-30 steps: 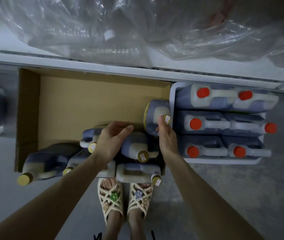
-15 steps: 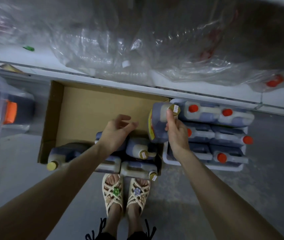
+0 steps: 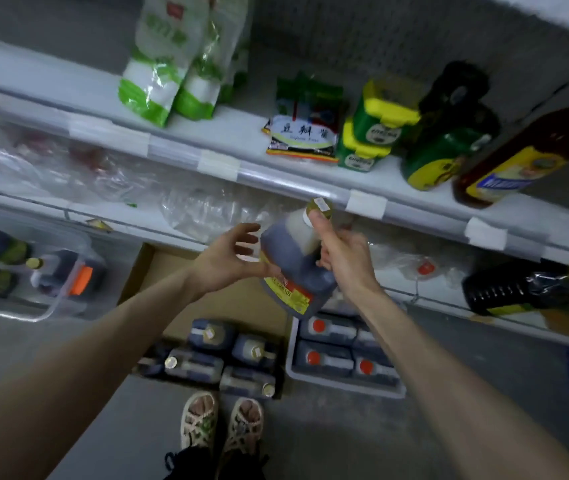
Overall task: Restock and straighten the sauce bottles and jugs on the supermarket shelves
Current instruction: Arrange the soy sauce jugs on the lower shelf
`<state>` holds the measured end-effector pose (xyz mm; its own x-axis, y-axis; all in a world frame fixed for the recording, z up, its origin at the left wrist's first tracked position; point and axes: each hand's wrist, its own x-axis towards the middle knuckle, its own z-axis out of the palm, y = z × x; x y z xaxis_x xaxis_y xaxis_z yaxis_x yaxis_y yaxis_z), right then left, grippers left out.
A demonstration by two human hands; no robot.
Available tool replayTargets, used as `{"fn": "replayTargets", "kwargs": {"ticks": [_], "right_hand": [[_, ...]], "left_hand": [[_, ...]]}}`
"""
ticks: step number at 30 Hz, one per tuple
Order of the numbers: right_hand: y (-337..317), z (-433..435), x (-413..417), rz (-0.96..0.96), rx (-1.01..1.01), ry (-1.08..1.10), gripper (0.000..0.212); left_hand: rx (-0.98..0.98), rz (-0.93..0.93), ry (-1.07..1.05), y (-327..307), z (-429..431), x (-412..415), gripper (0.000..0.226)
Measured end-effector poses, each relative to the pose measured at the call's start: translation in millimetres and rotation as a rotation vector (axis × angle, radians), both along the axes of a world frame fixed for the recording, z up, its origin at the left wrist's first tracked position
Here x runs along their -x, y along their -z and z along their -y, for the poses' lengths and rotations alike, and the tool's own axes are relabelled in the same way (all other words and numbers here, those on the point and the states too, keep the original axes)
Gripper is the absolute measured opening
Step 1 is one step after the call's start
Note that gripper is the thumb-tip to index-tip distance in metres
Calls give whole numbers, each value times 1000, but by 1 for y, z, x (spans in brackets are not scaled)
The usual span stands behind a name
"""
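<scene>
Your right hand (image 3: 345,259) grips the jug (image 3: 290,258) by its handle in mid-air, cap tilted up toward the shelf (image 3: 276,178) above. Your left hand (image 3: 222,265), fingers spread, is beside its lower side.

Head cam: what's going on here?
A person is restocking sauce at supermarket shelves. The right hand grips a dark jug by its handle, thumb up by the gold cap, holding it in the air in front of the shelf. The left hand is open, fingers spread, at the jug's lower side. On the floor by the feet, a cardboard box holds more gold-capped jugs, and a tray holds red-capped jugs.
</scene>
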<state>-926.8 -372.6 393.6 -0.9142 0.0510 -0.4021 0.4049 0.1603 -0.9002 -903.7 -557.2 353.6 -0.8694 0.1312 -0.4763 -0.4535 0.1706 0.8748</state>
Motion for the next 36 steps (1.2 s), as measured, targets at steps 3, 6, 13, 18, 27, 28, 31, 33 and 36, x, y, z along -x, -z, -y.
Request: {"fn": "replayTargets", "kwargs": {"ticks": [3, 6, 13, 18, 27, 28, 31, 33, 36], "right_hand": [[-78, 7, 12, -83, 14, -21, 58], [-161, 12, 19, -180, 67, -25, 60], [-321, 35, 39, -412, 40, -54, 61], [-376, 54, 57, -545, 20, -126, 60], [-423, 89, 102, -556, -119, -210, 57], [-426, 93, 107, -557, -127, -217, 55], [-429, 102, 124, -553, -148, -216, 48], [-428, 108, 137, -569, -151, -198, 46], [-426, 119, 156, -603, -174, -173, 46]], "left_hand": [[-5, -138, 70, -67, 3, 12, 90], [-30, -248, 115, -146, 9, 25, 100], [14, -455, 57, -305, 34, 45, 92], [128, -541, 10, -367, 51, 58, 79], [208, -645, -86, -404, 92, 113, 77], [211, -651, -88, -405, 96, 120, 76], [202, -651, -89, -406, 105, 142, 76], [200, -651, -91, -405, 111, 157, 76], [205, -649, -93, -405, 120, 179, 78]]}}
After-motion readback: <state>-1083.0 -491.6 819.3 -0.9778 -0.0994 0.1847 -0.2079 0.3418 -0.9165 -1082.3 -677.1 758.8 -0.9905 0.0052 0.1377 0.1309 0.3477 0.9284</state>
